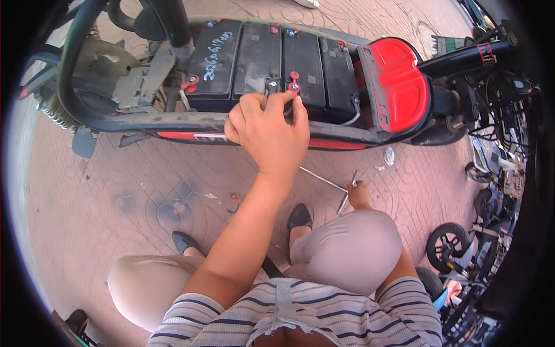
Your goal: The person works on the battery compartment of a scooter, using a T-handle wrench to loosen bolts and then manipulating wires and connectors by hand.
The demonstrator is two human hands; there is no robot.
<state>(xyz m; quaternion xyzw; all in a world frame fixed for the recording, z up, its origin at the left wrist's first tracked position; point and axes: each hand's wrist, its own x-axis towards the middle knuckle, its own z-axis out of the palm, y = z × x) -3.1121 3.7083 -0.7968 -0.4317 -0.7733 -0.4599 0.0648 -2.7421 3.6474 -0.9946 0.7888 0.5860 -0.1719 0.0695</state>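
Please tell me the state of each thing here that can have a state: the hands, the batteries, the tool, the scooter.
Left hand: closed, fingertips pinched at a red battery terminal.
Right hand: low by the knee, gripping a metal T-handle wrench that touches the pavement.
Batteries: four black ones in a row, uncovered, inside the frame.
Scooter: standing, battery bay open, red panel exposed.
Small ring-shaped part: lying loose on the pavement.

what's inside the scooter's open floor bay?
Four black batteries side by side in the open bay, with red terminal caps. The left hand covers part of the front edge; wiring underneath is hidden.
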